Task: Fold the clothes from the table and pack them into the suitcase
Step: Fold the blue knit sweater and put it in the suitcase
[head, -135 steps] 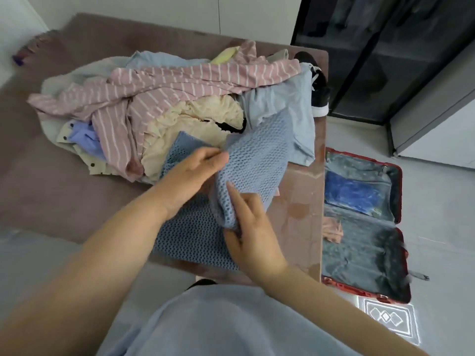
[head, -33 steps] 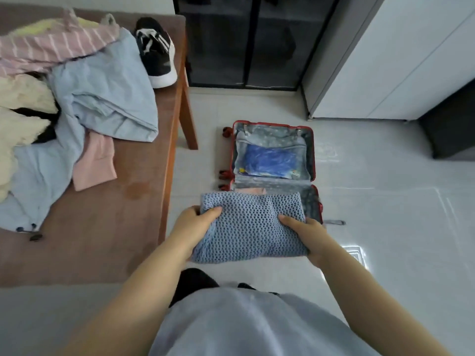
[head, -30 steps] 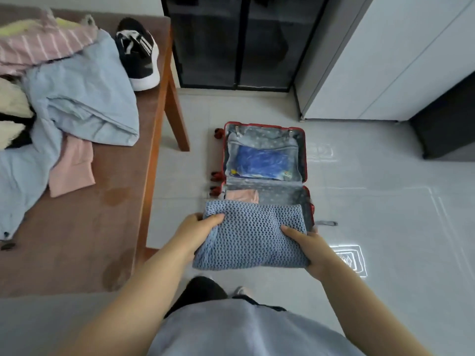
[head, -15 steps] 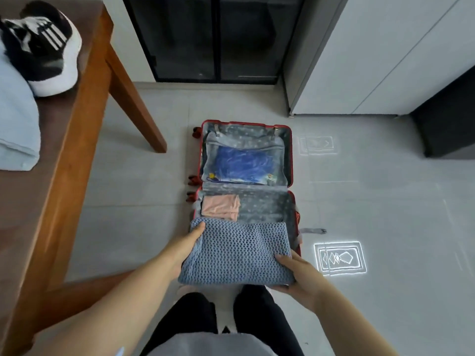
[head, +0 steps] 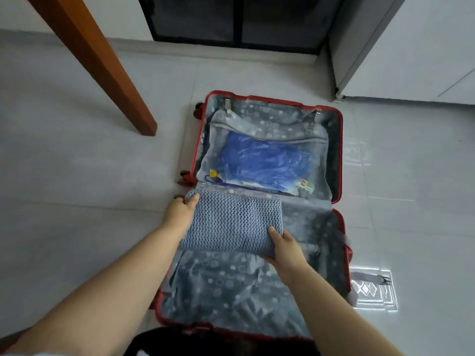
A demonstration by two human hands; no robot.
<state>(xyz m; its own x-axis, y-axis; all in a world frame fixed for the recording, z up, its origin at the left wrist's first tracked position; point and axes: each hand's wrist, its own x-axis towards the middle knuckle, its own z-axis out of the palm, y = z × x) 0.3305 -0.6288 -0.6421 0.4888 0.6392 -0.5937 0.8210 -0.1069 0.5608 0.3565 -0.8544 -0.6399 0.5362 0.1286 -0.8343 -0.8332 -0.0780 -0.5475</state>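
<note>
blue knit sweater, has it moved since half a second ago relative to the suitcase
Yes. The blue knit sweater went from the suitcase near edge toward the hinge, where the pink garment lay, held by the left hand and right hand.

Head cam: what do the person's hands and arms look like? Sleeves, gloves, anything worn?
Both forearms are bare up to the frame edge: no sleeves in view. The left hand and right hand have no gloves, and no rings, watch or bands show. Nothing else is worn on them.

Grey tiled floor, wooden table leg
</note>
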